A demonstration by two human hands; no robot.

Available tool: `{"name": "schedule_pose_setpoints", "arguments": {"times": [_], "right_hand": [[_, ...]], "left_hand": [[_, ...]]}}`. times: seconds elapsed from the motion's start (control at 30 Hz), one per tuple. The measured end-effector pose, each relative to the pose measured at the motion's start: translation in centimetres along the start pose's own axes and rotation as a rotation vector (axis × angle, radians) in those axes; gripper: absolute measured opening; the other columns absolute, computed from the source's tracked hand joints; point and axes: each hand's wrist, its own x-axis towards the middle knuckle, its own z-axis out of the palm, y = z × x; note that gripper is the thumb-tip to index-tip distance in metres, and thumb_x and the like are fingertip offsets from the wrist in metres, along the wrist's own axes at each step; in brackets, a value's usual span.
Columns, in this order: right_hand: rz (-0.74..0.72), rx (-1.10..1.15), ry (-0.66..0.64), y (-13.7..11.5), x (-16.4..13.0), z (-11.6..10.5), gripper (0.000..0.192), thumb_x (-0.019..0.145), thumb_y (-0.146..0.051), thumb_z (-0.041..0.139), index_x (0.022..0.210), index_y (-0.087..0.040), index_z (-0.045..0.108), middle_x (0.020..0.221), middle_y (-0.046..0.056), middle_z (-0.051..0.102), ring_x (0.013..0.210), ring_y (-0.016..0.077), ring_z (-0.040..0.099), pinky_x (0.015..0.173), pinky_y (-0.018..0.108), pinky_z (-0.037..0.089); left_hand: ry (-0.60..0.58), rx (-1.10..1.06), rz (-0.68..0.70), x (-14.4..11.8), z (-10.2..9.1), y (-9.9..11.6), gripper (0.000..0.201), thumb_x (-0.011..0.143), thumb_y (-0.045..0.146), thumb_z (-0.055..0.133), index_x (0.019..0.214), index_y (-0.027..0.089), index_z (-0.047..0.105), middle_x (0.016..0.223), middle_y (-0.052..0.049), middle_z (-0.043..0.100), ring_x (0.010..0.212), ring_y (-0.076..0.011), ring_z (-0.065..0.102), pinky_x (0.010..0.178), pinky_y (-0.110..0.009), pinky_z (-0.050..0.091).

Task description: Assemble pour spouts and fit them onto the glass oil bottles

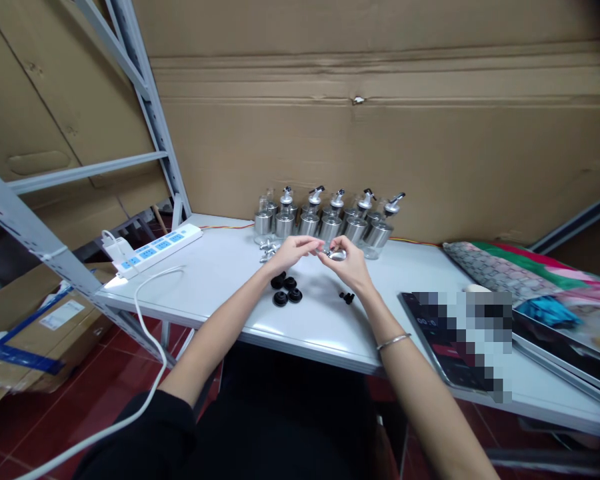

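We see the left hand [291, 252] and right hand [349, 264] meeting above the white table [220, 280], fingertips pinching a small metal spout piece [336, 254] between them. Its long axis seems roughly level, left to right; which end leads we cannot tell. Black caps [287, 290] lie just below.

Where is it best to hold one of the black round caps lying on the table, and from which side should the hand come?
Grip a black round cap by its outer rim, probably coming from above: it lies flat on the white table, and its neighbours crowd the sides.
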Motion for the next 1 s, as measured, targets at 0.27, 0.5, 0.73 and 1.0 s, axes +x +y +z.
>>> {"name": "schedule_pose_setpoints", "arguments": {"times": [0.27,0.5,0.73,1.0], "right_hand": [[0.07,0.051,0.066,0.2,0.0,-0.2,0.019,0.065,-0.034,0.062,0.069,-0.02,0.049,0.062,-0.003,0.052,0.054,0.0132,0.051,0.055,0.026,0.041],[0.078,0.094,0.135,0.1,0.0,0.0,0.027,0.064,-0.032,0.067,0.059,-0.02,0.043,0.055,-0.006,0.044,0.047,0.0088,0.043,0.049,0.024,0.035],[0.057,0.205,0.106,0.2,0.1,0.2,0.017,0.079,-0.024,0.067,0.074,-0.014,0.054,0.065,-0.005,0.051,0.055,0.007,0.048,0.05,0.02,0.041],[0.024,0.387,0.042,0.1,-0.1,-0.3,0.024,0.09,-0.031,0.057,0.076,-0.012,0.057,0.06,-0.007,0.052,0.043,0.0033,0.044,0.041,0.016,0.038]], "left_hand": [[0.385,0.116,0.176,1.0,-5.4,0.0,0.019,0.084,0.03,0.056,0.089,0.014,0.067,0.075,-0.002,0.067,0.068,-0.0113,0.059,0.071,-0.023,0.047],[0.546,0.272,0.194,1.2,-6.3,-1.6,0.014,0.083,0.02,0.052,0.086,0.014,0.064,0.074,-0.002,0.065,0.071,-0.0138,0.061,0.072,-0.026,0.049],[0.864,0.439,0.182,2.8,-8.2,-2.2,0.054,0.077,0.012,0.061,0.126,0.015,0.041,0.129,-0.015,0.048,0.123,-0.024,0.044,0.105,-0.038,0.034],[0.812,0.534,0.117,4.8,-9.5,-2.9,0.042,0.065,0.009,0.073,0.102,0.016,0.054,0.105,-0.009,0.057,0.109,-0.0264,0.054,0.1,-0.042,0.039]]}}
